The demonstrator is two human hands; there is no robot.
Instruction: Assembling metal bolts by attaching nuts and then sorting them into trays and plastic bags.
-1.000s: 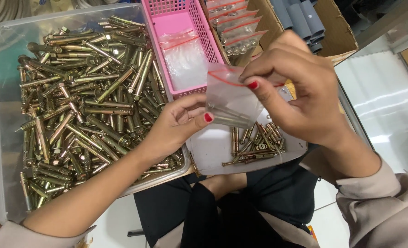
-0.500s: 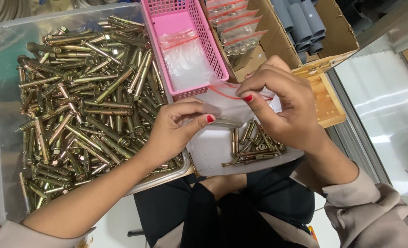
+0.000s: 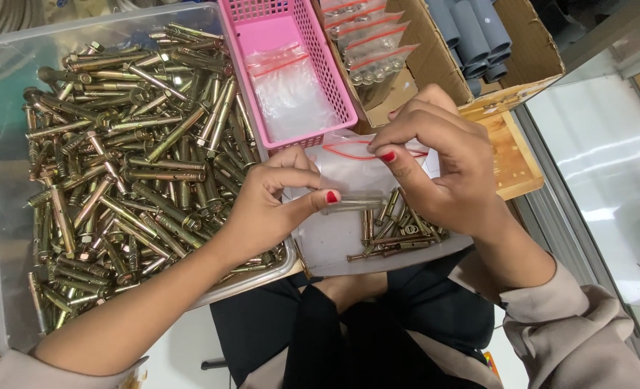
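1. Two bare hands meet over a small white tray (image 3: 334, 245) that rests on the person's lap.
2. The left hand (image 3: 273, 205) is closed, thumb and fingers pinching the lower part of a small clear zip bag (image 3: 349, 173) with a red strip along its mouth; a brass-coloured anchor bolt (image 3: 356, 204) lies inside the bag beside the thumb tip.
3. The right hand (image 3: 435, 166) is curled narrow, fingertips gripping the bag's upper edge at the red strip.
4. The bag sits between both hands, just above the tray, where a few loose bolts (image 3: 392, 230) lie.
5. A large clear bin (image 3: 3, 144) heaped with similar bolts stands at the left.
6. A pink basket (image 3: 313, 43) behind the hands holds empty clear bags.
7. A cardboard box (image 3: 435, 65) beside the basket holds filled bags and grey tubes.
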